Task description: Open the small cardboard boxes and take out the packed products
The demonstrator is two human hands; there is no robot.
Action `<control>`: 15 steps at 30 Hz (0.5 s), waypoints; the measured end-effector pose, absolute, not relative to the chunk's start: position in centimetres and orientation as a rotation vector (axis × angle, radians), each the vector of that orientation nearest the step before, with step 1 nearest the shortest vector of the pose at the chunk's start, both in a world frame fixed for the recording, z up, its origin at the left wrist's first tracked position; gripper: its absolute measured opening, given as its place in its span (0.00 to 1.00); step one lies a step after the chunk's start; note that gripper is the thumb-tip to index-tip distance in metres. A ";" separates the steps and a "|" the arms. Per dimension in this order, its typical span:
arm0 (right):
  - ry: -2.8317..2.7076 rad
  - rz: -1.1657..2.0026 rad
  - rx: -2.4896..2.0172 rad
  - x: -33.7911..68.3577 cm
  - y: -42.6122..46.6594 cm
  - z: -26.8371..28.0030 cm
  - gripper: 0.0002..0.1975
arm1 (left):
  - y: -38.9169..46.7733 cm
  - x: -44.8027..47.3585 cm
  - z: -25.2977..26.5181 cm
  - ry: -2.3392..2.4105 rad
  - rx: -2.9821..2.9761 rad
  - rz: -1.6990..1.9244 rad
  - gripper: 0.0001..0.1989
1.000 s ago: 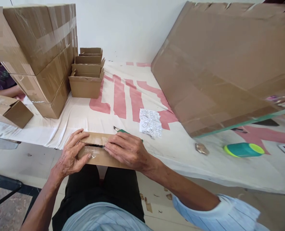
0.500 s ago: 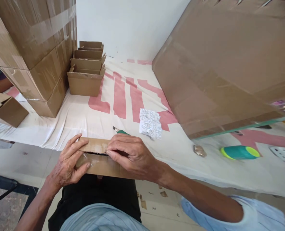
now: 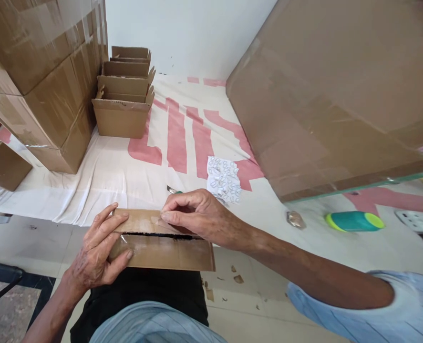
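A brown cardboard box (image 3: pixel 171 255) lies in front of me at the table's near edge, with a dark slit open between its two top flaps. My left hand (image 3: pixel 98 250) is wrapped round the box's left end, fingers on the far flap and thumb on the near one. Above the far flap, my right hand (image 3: pixel 211 216) pinches thumb and forefinger together. What lies between those fingertips is too small to make out. Just behind this hand a cutter knife (image 3: pixel 171 189) shows its blade and a bit of green handle; the rest is hidden.
Several open boxes (image 3: pixel 121 119) stand in a row beside a tall taped stack of cartons (image 3: pixel 54 114). A large brown panel (image 3: pixel 322 109) leans at right. A printed paper (image 3: pixel 223 178), a small brown lump (image 3: pixel 296 219), a teal container (image 3: pixel 354 221) and a power strip (image 3: pixel 418 221) lie on the cloth.
My right hand has lifted off the slit and moved slightly up, uncovering the right part of the box. The slit looks wider. My left hand keeps its hold.
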State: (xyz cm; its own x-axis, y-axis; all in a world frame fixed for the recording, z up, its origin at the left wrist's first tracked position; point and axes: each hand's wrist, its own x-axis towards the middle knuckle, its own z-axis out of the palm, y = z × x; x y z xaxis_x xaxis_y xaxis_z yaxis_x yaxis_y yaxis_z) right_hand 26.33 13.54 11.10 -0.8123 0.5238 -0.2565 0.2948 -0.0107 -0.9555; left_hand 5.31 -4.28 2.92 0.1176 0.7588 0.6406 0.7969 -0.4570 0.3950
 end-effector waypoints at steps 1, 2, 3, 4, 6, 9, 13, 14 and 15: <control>-2.066 1.943 -0.881 26.3 13.7 11.1 0.15 | -4.3 5.3 2.9 -1.615 -2.314 -1.282 0.09; -2.059 1.957 -0.888 26.3 13.8 11.1 0.15 | -4.2 5.3 3.0 -1.618 -2.315 -1.286 0.10; -2.054 1.969 -0.895 26.3 14.0 11.0 0.15 | -4.2 5.3 3.0 -1.622 -2.317 -1.287 0.10; -2.051 1.980 -0.901 26.2 14.1 11.0 0.15 | -4.2 5.3 3.0 -1.628 -2.320 -1.285 0.09; -2.043 2.009 -0.911 26.2 14.5 11.0 0.15 | -4.2 5.2 3.0 -1.632 -2.333 -1.273 0.10; -2.023 2.117 -0.917 26.1 15.0 11.0 0.15 | -4.1 5.1 3.1 -1.627 -2.355 -1.258 0.10; -1.970 2.290 -0.914 25.9 15.6 11.1 0.16 | -4.1 5.0 3.7 -1.669 -2.363 -1.217 0.11; -1.962 2.300 -0.907 25.9 15.8 11.2 0.15 | -4.1 5.0 4.1 -1.686 -2.359 -1.187 0.11; -1.957 2.296 -0.897 25.8 15.9 11.2 0.15 | -4.0 5.1 4.5 -1.698 -2.347 -1.152 0.12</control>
